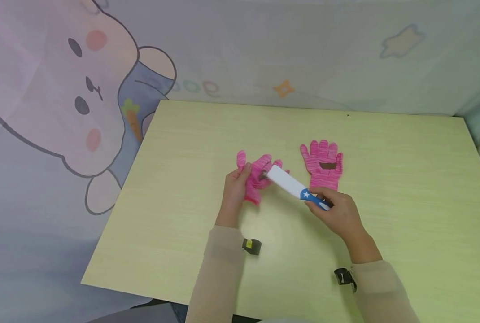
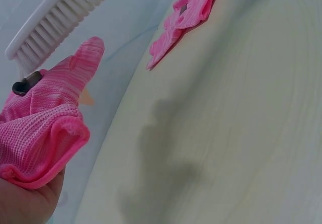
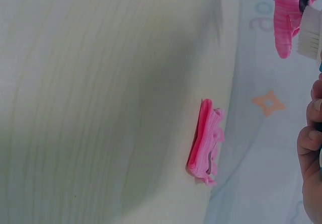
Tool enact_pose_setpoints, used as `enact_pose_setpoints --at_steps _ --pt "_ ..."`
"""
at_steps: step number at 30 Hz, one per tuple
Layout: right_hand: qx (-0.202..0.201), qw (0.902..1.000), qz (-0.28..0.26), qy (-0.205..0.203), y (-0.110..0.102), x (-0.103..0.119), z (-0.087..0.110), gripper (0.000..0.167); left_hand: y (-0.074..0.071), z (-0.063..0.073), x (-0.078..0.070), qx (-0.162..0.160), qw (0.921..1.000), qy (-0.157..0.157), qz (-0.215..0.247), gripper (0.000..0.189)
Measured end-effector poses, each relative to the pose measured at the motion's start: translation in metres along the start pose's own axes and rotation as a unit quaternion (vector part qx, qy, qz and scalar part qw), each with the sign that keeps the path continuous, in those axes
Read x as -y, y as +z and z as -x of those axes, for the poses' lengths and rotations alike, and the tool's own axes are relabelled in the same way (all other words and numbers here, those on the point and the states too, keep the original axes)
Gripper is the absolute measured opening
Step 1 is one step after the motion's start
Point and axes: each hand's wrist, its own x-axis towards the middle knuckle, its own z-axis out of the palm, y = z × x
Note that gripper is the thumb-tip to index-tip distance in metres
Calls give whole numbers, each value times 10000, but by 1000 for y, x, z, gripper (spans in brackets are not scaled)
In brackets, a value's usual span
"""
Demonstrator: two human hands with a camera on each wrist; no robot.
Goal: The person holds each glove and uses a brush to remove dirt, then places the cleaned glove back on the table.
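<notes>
You seem to be mid-scrub: your left grip [image 1: 234, 190] pinches a pink knitted fabric glove [image 1: 256, 165] above the pale-yellow wood-grain worktop [image 1: 163, 224], while your right grip [image 1: 340, 210] clasps a white-bristled, blue-and-white plastic brush [image 1: 287, 182] at its dark patch [image 2: 27, 83]. Next likely calls for short strokes, fabric kept taut.

In the head view's upper centre, the backdrop cloth [image 1: 244, 54] carries pale lettering [image 1: 211, 89], of which a "g" and an "o" can be read (the rest is too faint). Right of centre, a white star [image 1: 306, 194] marks the blue handle [image 1: 317, 202] of the brush [image 1: 286, 181]; lower centre, a yellow label [image 1: 249, 244] is illegible.
</notes>
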Motion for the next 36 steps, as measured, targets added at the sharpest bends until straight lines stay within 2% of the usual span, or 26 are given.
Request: enact_pose_setpoints --at_steps 8,11,15,19,23,26,32,36 --pt "22 10000 50 3 -2 -3 1 29 0 -1 1 -61 10000 -33 -32 33" --pt "-151 9996 -227 -16 -3 -4 1 27 3 -2 4 -120 9999 -60 -99 34" --pt "-288 9967 -742 146 -2 0 -1 26 14 -1 11 -232 9991 -306 -155 41" --pt "-285 9950 -787 552 5 5 -5 26 26 2 16 -314 9967 -582 470 38" --pt "-481 9918 -701 957 11 9 -6 27 34 5 17 -276 9893 -651 1274 20" --pt "-627 9897 -656 1107 14 12 -6 28 36 6 17 -302 9871 -606 1449 9" --pt "-574 9941 -337 862 17 18 -5 24 37 5 17 -301 9881 -569 1394 24" --pt "-628 9952 -34 747 18 17 -5 24 36 4 17 -219 9901 -483 1298 26"
